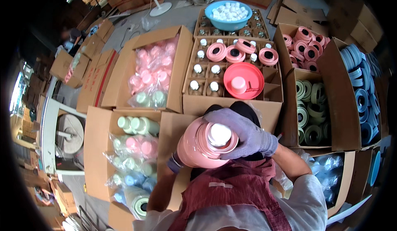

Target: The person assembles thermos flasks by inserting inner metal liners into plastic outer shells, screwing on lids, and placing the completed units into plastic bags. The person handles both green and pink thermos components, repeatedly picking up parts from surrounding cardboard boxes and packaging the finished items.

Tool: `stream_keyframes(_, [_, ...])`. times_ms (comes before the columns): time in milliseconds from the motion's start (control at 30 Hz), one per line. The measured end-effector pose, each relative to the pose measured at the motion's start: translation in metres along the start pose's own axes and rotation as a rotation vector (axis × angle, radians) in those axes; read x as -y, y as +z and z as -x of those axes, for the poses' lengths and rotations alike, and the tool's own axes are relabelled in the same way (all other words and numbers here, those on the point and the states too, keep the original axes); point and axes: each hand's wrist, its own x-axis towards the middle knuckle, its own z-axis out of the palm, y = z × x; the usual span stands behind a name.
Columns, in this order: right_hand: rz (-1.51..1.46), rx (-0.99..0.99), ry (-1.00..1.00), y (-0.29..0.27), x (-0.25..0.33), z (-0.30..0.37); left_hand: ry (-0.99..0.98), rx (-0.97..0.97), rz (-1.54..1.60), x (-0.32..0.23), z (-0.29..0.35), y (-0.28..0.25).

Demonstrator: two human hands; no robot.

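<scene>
A shiny pink vacuum flask (188,147) is held tilted in front of my lap, its mouth end facing up toward me. A white cap (219,134) sits in the middle of its ringed opening. My right hand (248,132), in a grey-purple glove, curls over the flask's top rim from the right. Low on the flask's left side is my gloved left hand (175,163), its fingers mostly hidden behind the body. Just beyond, a red bowl (253,71) with a pink cup (238,84) in it rests on a divided carton (231,105).
White-capped glass liners (198,70) and pink rings (216,52) occupy the carton ahead. Behind it stands a blue basin (228,24) of white caps. Cartons of pink, green (315,107) and blue rings (361,100) line the right; cartons of bagged cups (151,71) stand left. Someone sits far left.
</scene>
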Motion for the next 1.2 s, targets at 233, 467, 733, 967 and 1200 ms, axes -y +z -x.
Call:
stream_keyframes(233, [0.346,-0.465,0.209,-0.039,0.01,-0.022,0.083,-0.192,0.221,0.04,-0.079,0.032])
stream_keyframes(467, [0.279,-0.619,0.231,-0.036,-0.022,-0.053,0.072,-0.221,0.226,0.047,-0.121,0.04])
stream_keyframes(733, [0.113,-0.34,0.132,-0.053,-0.048,-0.064,0.027,-0.239,0.155,0.043,-0.113,0.037])
stream_keyframes(967, [0.031,-0.364,0.055,-0.055,-0.041,-0.026,0.153,-0.05,-0.094,-0.02,-0.143,0.007])
stream_keyframes(1200, [-0.116,-0.311,0.728,0.051,-0.046,0.137,0.415,0.636,-0.809,-0.221,-0.18,-0.025])
